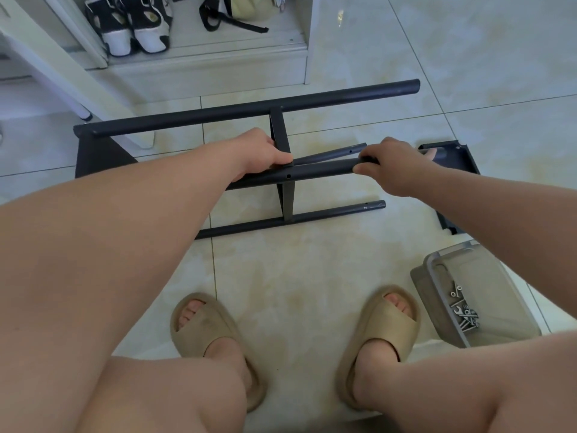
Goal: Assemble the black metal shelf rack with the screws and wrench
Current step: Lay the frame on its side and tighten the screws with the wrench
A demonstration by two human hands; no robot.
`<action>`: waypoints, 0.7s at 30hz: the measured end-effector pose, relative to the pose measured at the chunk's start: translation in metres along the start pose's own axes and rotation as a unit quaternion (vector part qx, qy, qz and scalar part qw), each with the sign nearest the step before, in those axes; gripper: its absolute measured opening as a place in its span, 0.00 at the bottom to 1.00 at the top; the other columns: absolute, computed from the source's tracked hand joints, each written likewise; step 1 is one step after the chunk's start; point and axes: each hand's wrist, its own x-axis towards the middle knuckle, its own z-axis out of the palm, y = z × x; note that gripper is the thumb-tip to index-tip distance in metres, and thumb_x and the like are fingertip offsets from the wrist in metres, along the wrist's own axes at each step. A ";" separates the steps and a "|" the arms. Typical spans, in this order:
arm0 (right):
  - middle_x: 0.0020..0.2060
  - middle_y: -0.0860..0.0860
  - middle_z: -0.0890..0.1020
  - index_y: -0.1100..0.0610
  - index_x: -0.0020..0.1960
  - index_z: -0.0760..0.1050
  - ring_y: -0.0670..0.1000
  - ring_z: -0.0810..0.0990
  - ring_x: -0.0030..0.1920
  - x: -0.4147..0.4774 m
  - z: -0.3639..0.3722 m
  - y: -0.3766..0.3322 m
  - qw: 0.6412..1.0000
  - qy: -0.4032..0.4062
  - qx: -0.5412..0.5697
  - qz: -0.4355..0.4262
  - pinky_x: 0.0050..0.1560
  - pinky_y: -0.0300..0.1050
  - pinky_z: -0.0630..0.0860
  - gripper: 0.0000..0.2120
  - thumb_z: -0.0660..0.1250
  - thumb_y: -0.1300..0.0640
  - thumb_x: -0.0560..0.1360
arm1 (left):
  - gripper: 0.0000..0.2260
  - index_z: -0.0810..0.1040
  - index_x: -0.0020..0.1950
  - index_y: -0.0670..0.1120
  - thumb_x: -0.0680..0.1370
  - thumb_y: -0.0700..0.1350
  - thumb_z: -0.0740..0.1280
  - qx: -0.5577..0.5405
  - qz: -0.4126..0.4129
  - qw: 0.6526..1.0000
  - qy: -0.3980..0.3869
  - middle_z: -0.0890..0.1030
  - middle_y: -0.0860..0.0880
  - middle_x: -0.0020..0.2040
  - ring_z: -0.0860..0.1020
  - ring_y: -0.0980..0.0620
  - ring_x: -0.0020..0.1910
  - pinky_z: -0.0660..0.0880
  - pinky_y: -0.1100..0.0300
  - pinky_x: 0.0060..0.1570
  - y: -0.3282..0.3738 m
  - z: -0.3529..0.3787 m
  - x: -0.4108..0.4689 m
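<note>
The partly built black rack (pixel 249 110) lies on its side on the tiled floor, its long tubes running left to right. A flat middle shelf panel (pixel 281 135) joins the tubes. My left hand (pixel 262 151) grips the near upper tube (pixel 318 171) where it meets this panel. My right hand (pixel 396 165) is closed around the same tube near its right end. A loose black shelf panel (pixel 462 160) lies on the floor just beyond my right hand. Screws and a small wrench (pixel 463 310) rest in a grey plastic tray (pixel 437 276) at lower right.
A white cabinet (pixel 203 70) with shoes (pixel 131 23) and a bag stands beyond the rack. A white leg (pixel 71 89) slants down at the left. My feet in tan slippers (pixel 212 335) are planted on the floor below the rack.
</note>
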 end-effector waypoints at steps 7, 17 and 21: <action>0.60 0.52 0.71 0.48 0.63 0.74 0.57 0.71 0.57 -0.005 0.001 0.004 1.000 0.010 -0.014 0.002 0.73 0.74 0.47 0.17 0.58 0.39 0.82 | 0.15 0.79 0.51 0.42 0.78 0.54 0.67 0.035 0.028 0.996 0.078 0.77 0.47 0.40 0.75 0.48 0.39 0.69 0.58 0.35 0.005 0.020 -0.010; 0.77 0.52 0.64 0.48 0.79 0.61 0.57 0.59 0.77 -0.073 -0.015 0.071 0.995 0.020 -0.085 -0.044 0.76 0.60 0.54 0.27 0.59 0.43 0.83 | 0.17 0.69 0.68 0.45 0.81 0.49 0.62 0.251 0.265 0.902 0.229 0.71 0.44 0.66 0.70 0.43 0.64 0.72 0.49 0.58 0.043 0.060 -0.061; 0.76 0.53 0.65 0.50 0.78 0.64 0.58 0.65 0.74 -0.105 -0.014 0.111 0.998 -0.029 -0.056 0.025 0.73 0.59 0.63 0.25 0.60 0.45 0.83 | 0.09 0.74 0.59 0.47 0.81 0.46 0.60 0.263 0.398 0.863 0.167 0.74 0.48 0.59 0.73 0.46 0.55 0.73 0.51 0.46 0.081 0.095 -0.071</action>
